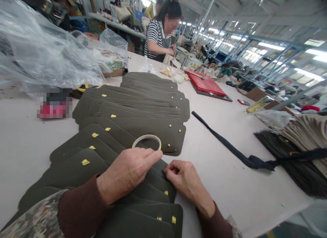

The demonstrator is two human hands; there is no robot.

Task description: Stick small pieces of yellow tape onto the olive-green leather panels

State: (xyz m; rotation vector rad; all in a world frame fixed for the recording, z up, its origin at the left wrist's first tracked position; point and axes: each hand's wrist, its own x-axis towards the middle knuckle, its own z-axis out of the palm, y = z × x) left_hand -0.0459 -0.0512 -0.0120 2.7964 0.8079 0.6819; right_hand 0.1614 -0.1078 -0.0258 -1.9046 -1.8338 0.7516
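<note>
Overlapping dark olive panels (143, 129) spread across the table, some with small metal studs and some with bits of yellow tape (86, 162). My left hand (130, 169) holds a thin yellow tape roll (134, 142), its ring standing up beyond the fingers. Close by on the right, my right hand (182, 176) has thumb and forefinger pinched at the edge of a panel. Whatever lies between those fingertips is too small to make out.
Clear plastic bags (51, 50) heap at the left. A black strap (224, 142) crosses the right side towards stacked pieces (286, 156). Beyond are a red board (204, 82), a bag of gold bits (167, 71) and a person in stripes (155, 36).
</note>
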